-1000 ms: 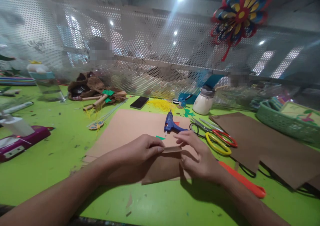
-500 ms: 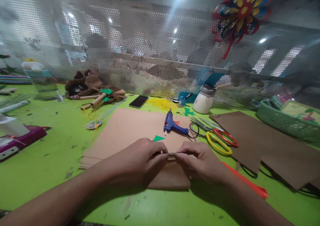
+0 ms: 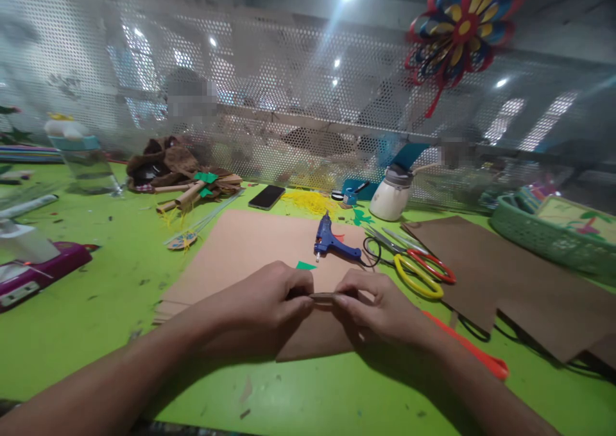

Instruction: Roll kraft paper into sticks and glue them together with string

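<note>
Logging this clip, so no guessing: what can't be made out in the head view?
Head view only:
- Fold of the brown paper: covered by the left hand and right hand.
- orange tool: one end hidden behind the right hand.
- green basket: cut off by the right edge, contents blurred.
- Behind the mesh screen: only hazy shapes.

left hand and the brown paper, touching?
Touching. Head view: the left hand pinches the folded top edge of the brown paper, thumb and fingers closed on it with no gap.
</note>
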The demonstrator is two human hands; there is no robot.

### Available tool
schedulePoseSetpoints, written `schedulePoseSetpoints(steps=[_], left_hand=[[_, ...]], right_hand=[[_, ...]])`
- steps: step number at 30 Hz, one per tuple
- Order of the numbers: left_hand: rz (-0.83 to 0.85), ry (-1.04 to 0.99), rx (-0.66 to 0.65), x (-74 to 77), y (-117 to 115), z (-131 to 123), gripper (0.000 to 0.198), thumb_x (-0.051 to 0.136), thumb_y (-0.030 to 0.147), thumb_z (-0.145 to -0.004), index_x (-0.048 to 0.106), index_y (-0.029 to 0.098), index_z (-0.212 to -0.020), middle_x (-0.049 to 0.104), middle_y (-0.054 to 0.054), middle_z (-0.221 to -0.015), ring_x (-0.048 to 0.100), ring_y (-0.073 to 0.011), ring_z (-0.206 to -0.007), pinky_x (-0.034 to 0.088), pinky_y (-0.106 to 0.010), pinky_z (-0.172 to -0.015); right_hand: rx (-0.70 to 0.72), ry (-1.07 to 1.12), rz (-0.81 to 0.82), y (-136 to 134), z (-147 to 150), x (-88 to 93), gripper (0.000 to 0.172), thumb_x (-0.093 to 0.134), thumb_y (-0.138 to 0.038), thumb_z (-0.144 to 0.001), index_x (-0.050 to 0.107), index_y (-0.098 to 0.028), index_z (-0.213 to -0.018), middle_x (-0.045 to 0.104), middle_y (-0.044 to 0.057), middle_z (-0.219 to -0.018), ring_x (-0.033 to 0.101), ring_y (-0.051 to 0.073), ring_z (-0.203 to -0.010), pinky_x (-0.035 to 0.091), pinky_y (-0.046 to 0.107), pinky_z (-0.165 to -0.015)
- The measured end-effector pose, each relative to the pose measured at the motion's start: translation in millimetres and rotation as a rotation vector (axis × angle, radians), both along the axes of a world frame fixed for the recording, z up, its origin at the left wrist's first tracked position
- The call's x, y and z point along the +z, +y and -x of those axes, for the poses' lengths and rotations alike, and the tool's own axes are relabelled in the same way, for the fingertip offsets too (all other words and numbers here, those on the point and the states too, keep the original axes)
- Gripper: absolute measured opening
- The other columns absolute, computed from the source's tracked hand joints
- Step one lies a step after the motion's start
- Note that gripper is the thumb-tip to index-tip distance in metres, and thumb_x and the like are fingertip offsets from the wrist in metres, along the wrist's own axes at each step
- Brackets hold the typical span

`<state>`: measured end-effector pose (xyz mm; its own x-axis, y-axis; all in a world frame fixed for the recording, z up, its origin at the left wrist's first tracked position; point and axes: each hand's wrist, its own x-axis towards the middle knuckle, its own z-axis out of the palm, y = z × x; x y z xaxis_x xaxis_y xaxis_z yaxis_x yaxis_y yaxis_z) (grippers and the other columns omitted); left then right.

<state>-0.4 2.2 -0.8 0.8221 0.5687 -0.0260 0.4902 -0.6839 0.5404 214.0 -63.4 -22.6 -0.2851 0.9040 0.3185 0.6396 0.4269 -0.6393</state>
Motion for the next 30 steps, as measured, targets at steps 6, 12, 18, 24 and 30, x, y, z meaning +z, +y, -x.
schedulePoseSetpoints(steps=[6, 12, 18, 24, 30], left_hand=[[0.020, -0.016, -0.003, -3.2, -1, -3, 0.024, 0.043, 0.034, -0.086, 0.056, 0.018, -0.073, 0.051, 0.003, -0.062, 0.043, -0.0113, -0.058, 0.028, -0.022, -0.051], [0.090, 0.015, -0.056, -1.5, 12, 2, 0.025, 0.044, 0.037, -0.085, 0.058, 0.017, -0.077, 0.053, 0.003, -0.065, 0.044, -0.0115, -0.060, 0.030, -0.021, -0.053], [0.197, -0.048, -0.034, -0.2, 23, 3, 0.027, 0.042, 0.037, -0.086, 0.060, 0.017, -0.085, 0.058, 0.000, -0.077, 0.050, -0.0143, -0.070, 0.036, -0.022, -0.061], [0.333, -0.129, -0.031, -0.5, 29, 5, 0.031, 0.045, 0.041, -0.087, 0.061, 0.014, -0.087, 0.058, -0.001, -0.080, 0.050, -0.0150, -0.075, 0.037, -0.023, -0.067], [0.620, -0.321, -0.011, -3.1, 31, 7, 0.030, 0.057, 0.042, -0.082, 0.061, 0.012, -0.086, 0.051, 0.002, -0.069, 0.042, -0.0097, -0.062, 0.032, -0.021, -0.059]], right_hand=[[0.027, -0.002, -0.014, 0, 8, -2.9, 0.017, 0.056, -0.022, -0.086, 0.071, -0.017, -0.080, 0.068, 0.003, -0.074, 0.059, 0.015, -0.070, 0.043, 0.024, -0.064], [-0.060, 0.033, 0.165, -1, 2, 2.5, 0.020, 0.057, -0.024, -0.083, 0.070, -0.014, -0.071, 0.064, 0.001, -0.063, 0.054, 0.013, -0.060, 0.040, 0.023, -0.056], [-0.058, 0.360, 0.436, 8, -13, -13.8, 0.027, 0.057, -0.040, -0.083, 0.068, -0.015, -0.082, 0.059, 0.000, -0.067, 0.050, 0.012, -0.057, 0.038, 0.022, -0.052], [-0.021, 0.626, 0.613, 6, -21, -9.6, 0.040, 0.066, -0.042, -0.077, 0.064, -0.015, -0.107, 0.056, -0.002, -0.064, 0.047, 0.009, -0.052, 0.035, 0.020, -0.047], [-0.020, 0.700, 0.429, 4, -33, 1.2, 0.034, 0.062, -0.040, -0.082, 0.065, -0.017, -0.107, 0.057, -0.002, -0.056, 0.053, 0.010, -0.048, 0.040, 0.021, -0.046]])
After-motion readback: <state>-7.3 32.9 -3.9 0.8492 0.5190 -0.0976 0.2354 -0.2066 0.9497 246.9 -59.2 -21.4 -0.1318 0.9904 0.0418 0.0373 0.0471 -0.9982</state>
